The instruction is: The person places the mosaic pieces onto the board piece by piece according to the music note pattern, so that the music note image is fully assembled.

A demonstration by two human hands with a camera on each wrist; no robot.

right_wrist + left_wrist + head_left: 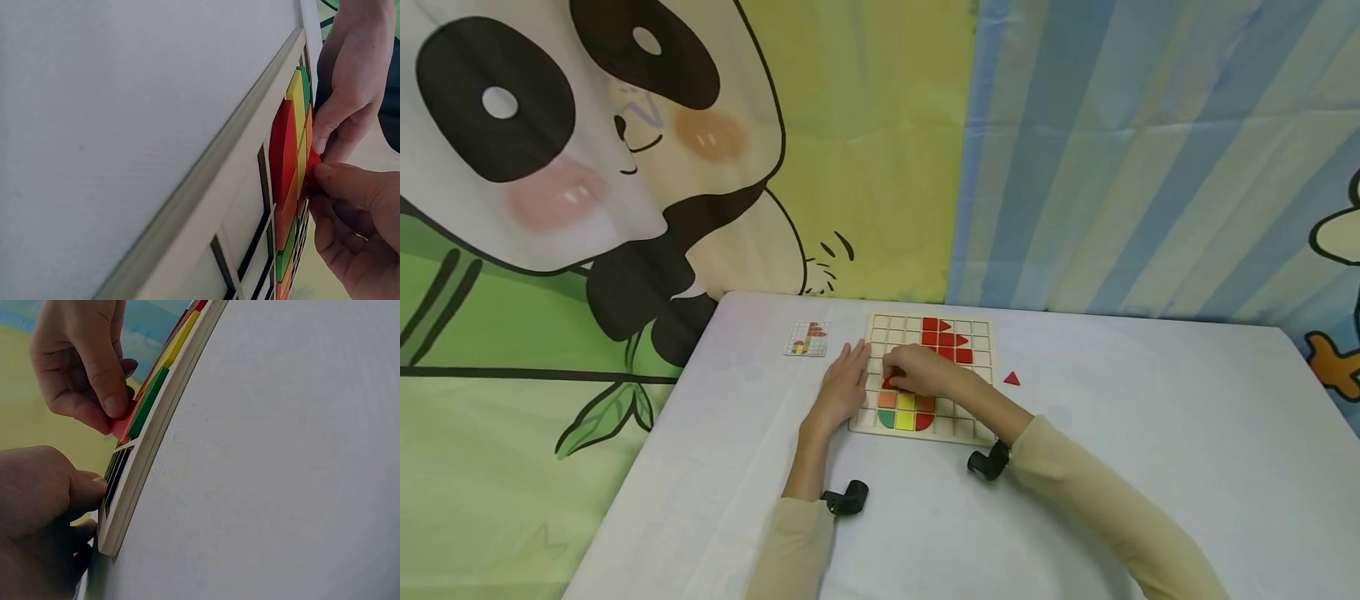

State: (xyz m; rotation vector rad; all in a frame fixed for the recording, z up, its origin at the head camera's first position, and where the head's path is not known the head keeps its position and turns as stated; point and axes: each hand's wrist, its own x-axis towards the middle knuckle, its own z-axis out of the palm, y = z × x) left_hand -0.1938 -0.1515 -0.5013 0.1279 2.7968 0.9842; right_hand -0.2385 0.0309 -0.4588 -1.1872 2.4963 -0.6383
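A wooden grid board (970, 431) lies on the table, with coloured pieces in some of its squares. My right hand (921, 371) is over the board's left-middle part and pinches a small red piece (314, 170) between thumb and finger. Its full shape is partly hidden by the fingers. My left hand (844, 385) rests along the board's left edge, fingers extended, with the thumb touching the rim in the left wrist view. Below the right hand sit an orange piece (887, 400), a yellow square (906, 420), a green rounded piece (886, 418) and a red rounded piece (924, 421).
A small printed pattern card (808, 339) lies left of the board. One loose red triangle (1012, 378) is on the white table (1150, 433) to the board's right. Several red pieces (946, 339) fill squares at the board's far side. A patterned cloth backdrop hangs behind the table.
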